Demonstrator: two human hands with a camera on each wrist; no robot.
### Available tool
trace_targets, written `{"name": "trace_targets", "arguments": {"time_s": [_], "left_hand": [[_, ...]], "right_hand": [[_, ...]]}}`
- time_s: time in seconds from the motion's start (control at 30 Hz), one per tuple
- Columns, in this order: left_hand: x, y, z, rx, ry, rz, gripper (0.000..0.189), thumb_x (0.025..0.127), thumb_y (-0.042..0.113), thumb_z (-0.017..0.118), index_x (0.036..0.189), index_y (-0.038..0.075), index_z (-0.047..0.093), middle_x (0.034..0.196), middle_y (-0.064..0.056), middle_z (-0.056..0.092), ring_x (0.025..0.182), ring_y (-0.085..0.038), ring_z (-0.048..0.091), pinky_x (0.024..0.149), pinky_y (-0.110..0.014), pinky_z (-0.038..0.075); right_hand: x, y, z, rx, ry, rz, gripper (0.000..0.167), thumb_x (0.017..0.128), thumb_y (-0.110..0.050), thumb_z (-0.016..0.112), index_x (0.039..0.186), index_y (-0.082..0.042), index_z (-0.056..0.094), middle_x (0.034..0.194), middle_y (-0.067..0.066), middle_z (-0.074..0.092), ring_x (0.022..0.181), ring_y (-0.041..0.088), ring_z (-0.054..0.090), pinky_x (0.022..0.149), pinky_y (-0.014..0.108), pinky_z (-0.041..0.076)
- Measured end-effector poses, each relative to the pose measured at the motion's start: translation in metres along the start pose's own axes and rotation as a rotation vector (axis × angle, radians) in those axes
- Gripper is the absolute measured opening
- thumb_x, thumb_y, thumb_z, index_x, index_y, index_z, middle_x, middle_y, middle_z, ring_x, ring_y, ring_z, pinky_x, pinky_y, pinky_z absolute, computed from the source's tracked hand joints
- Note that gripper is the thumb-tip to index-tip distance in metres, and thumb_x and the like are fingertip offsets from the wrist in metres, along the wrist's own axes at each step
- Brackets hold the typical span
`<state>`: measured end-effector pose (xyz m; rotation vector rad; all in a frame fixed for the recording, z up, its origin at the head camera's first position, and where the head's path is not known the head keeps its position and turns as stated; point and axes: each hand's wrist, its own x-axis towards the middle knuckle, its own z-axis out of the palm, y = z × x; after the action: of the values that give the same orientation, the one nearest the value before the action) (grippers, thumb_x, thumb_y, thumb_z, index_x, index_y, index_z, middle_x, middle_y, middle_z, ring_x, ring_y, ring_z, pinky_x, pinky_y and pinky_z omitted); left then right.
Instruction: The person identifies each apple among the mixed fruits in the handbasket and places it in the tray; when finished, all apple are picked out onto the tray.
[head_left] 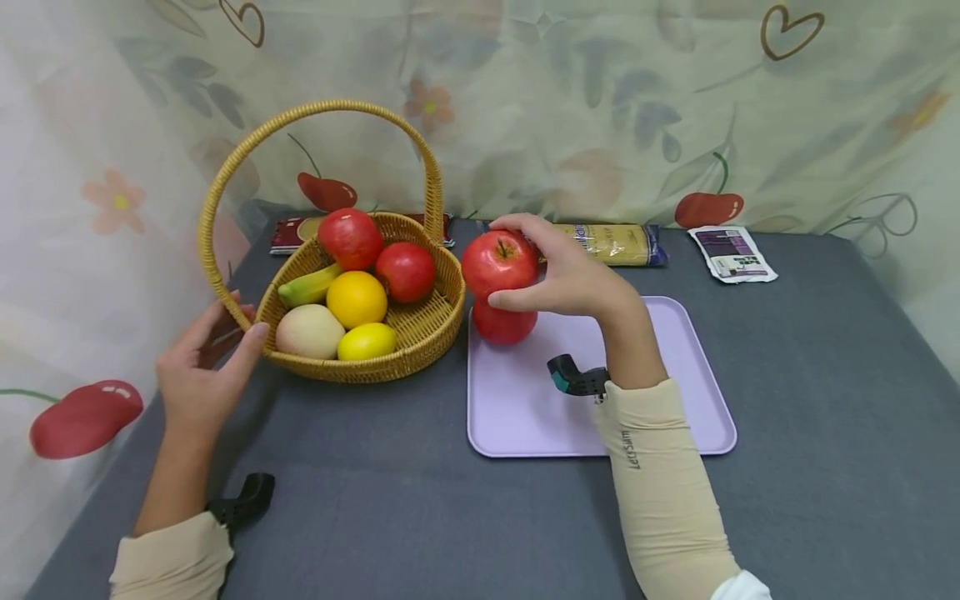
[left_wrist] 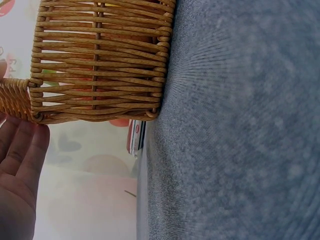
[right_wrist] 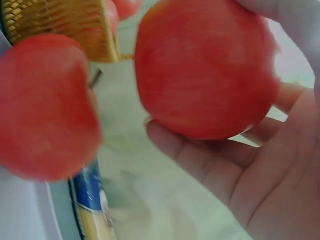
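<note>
A red apple is held between the thumb and fingers of my right hand, raised off the tray. Below it, a second red apple stands at the back left corner of the lilac tray; the right wrist view shows a gap between the two. My left hand grips the wicker basket where its tall handle meets the left side. Inside the basket lie two red apples, a banana, an orange, a lemon and a pale round fruit.
Behind the tray lies a yellow packet, with a small white and purple packet to its right. A dark red packet is partly hidden behind the basket. A patterned curtain closes off the table's back edge.
</note>
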<state>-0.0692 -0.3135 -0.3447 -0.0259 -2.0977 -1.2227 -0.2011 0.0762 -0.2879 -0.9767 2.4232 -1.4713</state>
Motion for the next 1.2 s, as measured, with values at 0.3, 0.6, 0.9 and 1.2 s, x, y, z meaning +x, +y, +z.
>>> {"name": "trace_targets", "arguments": {"time_s": [0.3,0.6,0.9,1.2], "left_hand": [[0.002,-0.016,-0.001,0.023,-0.002,-0.021,0.045,0.086,0.002,0.076,0.130,0.007,0.068,0.114,-0.010,0.071,0.104,-0.009,0.066,0.087,-0.016,0.052],[0.001,-0.016,-0.001,0.022,-0.003,-0.029,0.045,0.087,0.003,0.076,0.130,0.007,0.068,0.113,-0.008,0.071,0.104,-0.009,0.066,0.087,-0.016,0.052],[0.001,-0.012,-0.001,0.017,0.005,-0.025,0.043,0.087,0.002,0.076,0.129,0.006,0.068,0.113,-0.008,0.071,0.103,-0.010,0.066,0.087,-0.016,0.053],[0.001,-0.011,0.000,0.023,0.001,-0.025,0.044,0.086,0.002,0.076,0.129,0.006,0.068,0.113,-0.009,0.071,0.103,-0.010,0.066,0.087,-0.017,0.053]], "right_hand": [[-0.024,0.004,-0.033,-0.054,0.009,0.120,0.071,0.077,-0.014,0.086,0.137,-0.012,0.048,0.128,0.003,0.053,0.117,0.022,0.052,0.090,0.045,0.055],[-0.038,0.026,-0.051,-0.121,-0.069,0.322,0.067,0.079,-0.017,0.083,0.133,-0.007,0.044,0.127,0.013,0.051,0.116,0.031,0.050,0.088,0.045,0.055],[-0.036,0.052,-0.044,-0.096,-0.169,0.427,0.070,0.077,-0.016,0.084,0.129,-0.002,0.039,0.126,0.020,0.049,0.116,0.034,0.049,0.095,0.044,0.049],[-0.034,0.059,-0.040,-0.065,-0.192,0.447,0.075,0.078,-0.017,0.085,0.132,-0.002,0.035,0.129,0.020,0.046,0.120,0.034,0.047,0.100,0.045,0.044]]}}
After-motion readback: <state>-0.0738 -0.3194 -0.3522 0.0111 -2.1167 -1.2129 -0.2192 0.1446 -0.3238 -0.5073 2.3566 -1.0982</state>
